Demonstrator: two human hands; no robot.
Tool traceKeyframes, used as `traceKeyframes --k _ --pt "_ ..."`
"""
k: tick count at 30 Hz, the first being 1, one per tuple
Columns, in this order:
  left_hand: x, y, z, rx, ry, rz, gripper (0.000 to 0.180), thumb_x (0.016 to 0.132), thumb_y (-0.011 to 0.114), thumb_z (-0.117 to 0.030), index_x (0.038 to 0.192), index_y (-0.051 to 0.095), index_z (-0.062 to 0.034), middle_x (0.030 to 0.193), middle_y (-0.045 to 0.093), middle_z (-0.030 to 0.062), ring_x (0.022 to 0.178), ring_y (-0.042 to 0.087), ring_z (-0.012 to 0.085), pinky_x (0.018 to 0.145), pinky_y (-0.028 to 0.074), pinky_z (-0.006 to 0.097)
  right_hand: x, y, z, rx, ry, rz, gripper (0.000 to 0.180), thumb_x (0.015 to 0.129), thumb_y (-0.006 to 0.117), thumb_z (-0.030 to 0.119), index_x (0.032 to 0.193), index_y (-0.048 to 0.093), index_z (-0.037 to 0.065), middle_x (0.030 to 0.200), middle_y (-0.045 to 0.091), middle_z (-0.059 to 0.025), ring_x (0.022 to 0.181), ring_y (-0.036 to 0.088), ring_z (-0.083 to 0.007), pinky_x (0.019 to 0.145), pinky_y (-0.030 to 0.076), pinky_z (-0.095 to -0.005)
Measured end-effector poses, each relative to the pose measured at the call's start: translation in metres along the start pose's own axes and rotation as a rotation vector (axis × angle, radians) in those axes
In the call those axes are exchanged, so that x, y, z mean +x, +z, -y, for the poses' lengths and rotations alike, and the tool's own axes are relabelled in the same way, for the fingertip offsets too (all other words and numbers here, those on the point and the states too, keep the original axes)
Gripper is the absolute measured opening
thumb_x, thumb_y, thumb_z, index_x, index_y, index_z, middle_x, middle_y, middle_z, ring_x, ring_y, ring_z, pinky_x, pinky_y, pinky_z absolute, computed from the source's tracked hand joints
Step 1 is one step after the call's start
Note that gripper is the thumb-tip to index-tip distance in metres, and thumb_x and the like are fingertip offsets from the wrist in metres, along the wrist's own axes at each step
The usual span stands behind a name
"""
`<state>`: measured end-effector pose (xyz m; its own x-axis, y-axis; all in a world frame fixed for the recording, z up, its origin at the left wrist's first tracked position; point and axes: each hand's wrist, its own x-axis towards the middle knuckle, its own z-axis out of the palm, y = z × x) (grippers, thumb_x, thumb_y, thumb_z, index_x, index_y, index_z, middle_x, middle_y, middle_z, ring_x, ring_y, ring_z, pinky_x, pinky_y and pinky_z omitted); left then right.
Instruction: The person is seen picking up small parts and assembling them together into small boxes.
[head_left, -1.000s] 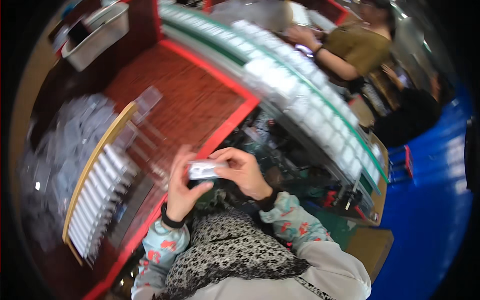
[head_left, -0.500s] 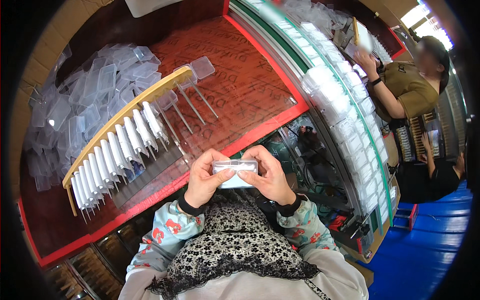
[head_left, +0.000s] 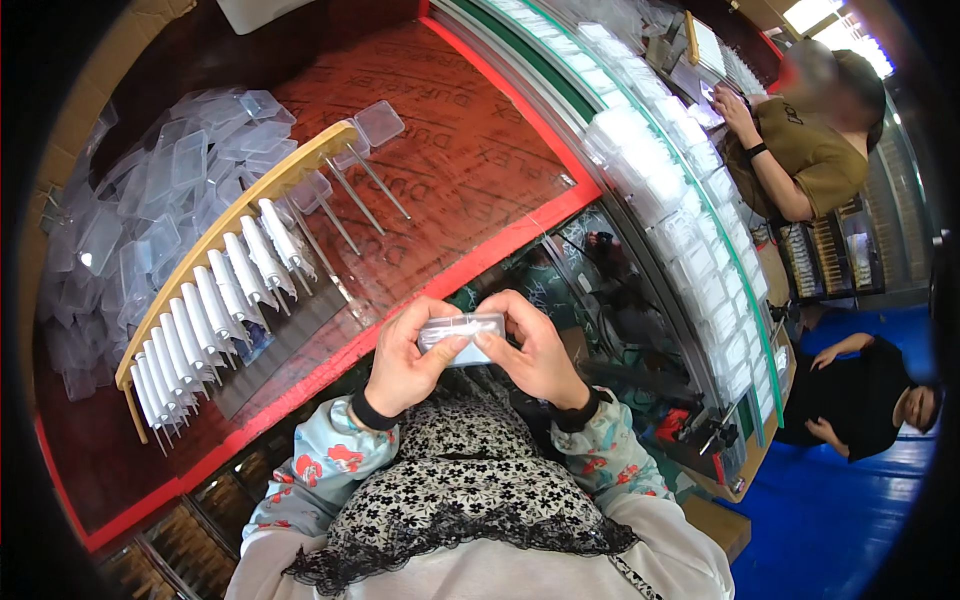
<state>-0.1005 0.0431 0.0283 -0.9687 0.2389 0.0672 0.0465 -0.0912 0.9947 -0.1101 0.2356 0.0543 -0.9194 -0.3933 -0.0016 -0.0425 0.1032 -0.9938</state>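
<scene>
Workroom, wide view from my end: a red-brown tabletop (head_left: 350, 85) with printed lettering, edged in a bright red strip (head_left: 250, 430), fills the upper left. On it, a curved wooden rack (head_left: 218, 225) with metal rods sticking out toward the near edge — white rolled pieces (head_left: 205, 300) sit on most of them, and the rods at the far right end are bare. Behind the rack, a loose heap of clear plastic cases (head_left: 150, 200); part of a white bin (head_left: 275, 10) shows at the top. To the right I get a curving green-edged line (head_left: 690, 240) packed with white-filled packs, then blue floor (head_left: 800, 530) and a cardboard box (head_left: 720, 525) low down. Two co-workers on that side: one in an olive shirt (head_left: 810, 180) with hands raised near another rack, one in black (head_left: 850, 400).

Center: left hand (head_left: 405, 360) and right hand (head_left: 535, 355) pinch the ends of one small clear box (head_left: 465, 325), thumbs in front, nearly meeting. White stuff inside. It's held in front of the patterned apron (head_left: 455, 500), just off the table edge — can't tell if the lid is fully down.
</scene>
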Motion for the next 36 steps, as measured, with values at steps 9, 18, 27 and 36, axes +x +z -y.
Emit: traceKeyframes --k 9,18,27,36 --pt "0.027 0.037 0.019 -0.882 -0.505 0.187 0.064 0.094 0.038 -0.055 0.135 0.033 -0.0067 0.134 0.043 0.0145 0.119 0.049 0.0316 0.096 0.046 0.045 -0.021 -0.012 0.008 -0.876 -0.07 -0.214 0.056 0.073 0.072 0.036 0.11 0.047 0.001 0.115 0.049 -0.0192 0.099 0.05 -0.0363 0.081 0.042 -0.0436" --pt "0.049 0.069 0.006 -0.699 -0.295 0.264 0.051 0.096 0.048 -0.021 0.14 0.027 -0.0053 0.143 0.032 0.0137 0.123 0.046 0.0289 0.096 0.046 0.044 -0.016 -0.194 0.013 -1.052 -0.138 -0.769 0.057 0.056 0.065 0.01 0.107 0.042 0.001 0.105 0.048 -0.0201 0.102 0.046 -0.0371 0.09 0.037 -0.0419" --pt "0.0 0.019 0.024 -0.515 -0.44 -0.003 0.032 0.093 0.054 -0.015 0.122 0.049 -0.0033 0.127 0.051 0.0112 0.108 0.057 0.0223 0.089 0.049 0.035 0.086 -0.121 -0.009 -0.992 -0.306 -0.418 0.043 0.069 0.067 0.013 0.109 0.056 0.003 0.119 0.055 -0.0168 0.114 0.048 -0.0339 0.096 0.036 -0.0446" --pt "-0.057 0.003 0.014 -0.566 -0.423 -0.231 0.022 0.095 0.052 -0.015 0.113 0.053 -0.0019 0.113 0.059 0.0144 0.1 0.061 0.0227 0.085 0.051 0.035 0.287 0.061 -0.098 -1.009 -0.517 0.03 0.04 0.074 0.062 0.03 0.106 0.058 0.007 0.099 0.062 -0.013 0.1 0.053 -0.032 0.076 0.037 -0.0472"
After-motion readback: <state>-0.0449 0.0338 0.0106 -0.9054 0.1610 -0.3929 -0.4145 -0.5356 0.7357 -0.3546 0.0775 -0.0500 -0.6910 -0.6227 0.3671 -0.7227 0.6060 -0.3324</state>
